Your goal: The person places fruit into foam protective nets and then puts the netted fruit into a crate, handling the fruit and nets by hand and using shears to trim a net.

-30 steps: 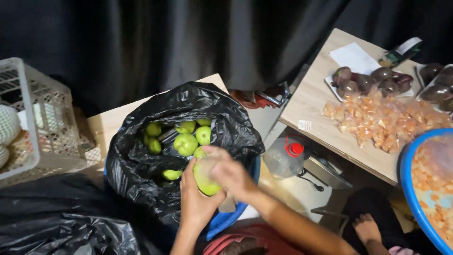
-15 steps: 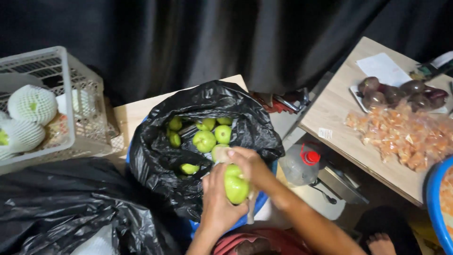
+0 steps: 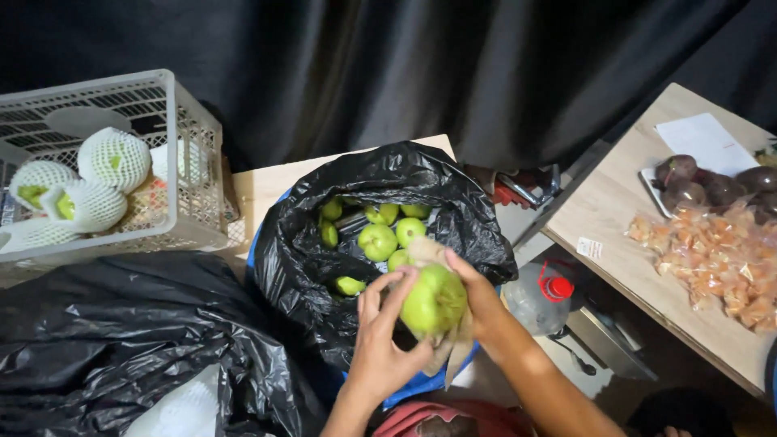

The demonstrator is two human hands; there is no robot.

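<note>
— The setting?
— Dark curtain behind; wooden table (image 3: 623, 212) at right, white crate (image 3: 174, 154) upper left.
— The green fruit (image 3: 435, 299)?
— Centre frame, above the black bag (image 3: 324, 267); left hand (image 3: 379, 344) and right hand (image 3: 477, 303) both clasp it, fingers wrapped around.

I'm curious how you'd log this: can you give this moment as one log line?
left hand: cups green fruit | right hand: grips fruit and cloth | below: black bag of green fruits | left: white crate

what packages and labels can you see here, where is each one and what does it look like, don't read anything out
Small label: white rectangle, stuck near the wooden table's edge.
Paper sheet: white, flat on the table's far end.
Clear bags: orange pieces inside, heaped on the table.
Plastic bottle: clear, red cap, below the table.
Black bag: open, holding green fruit.
</note>
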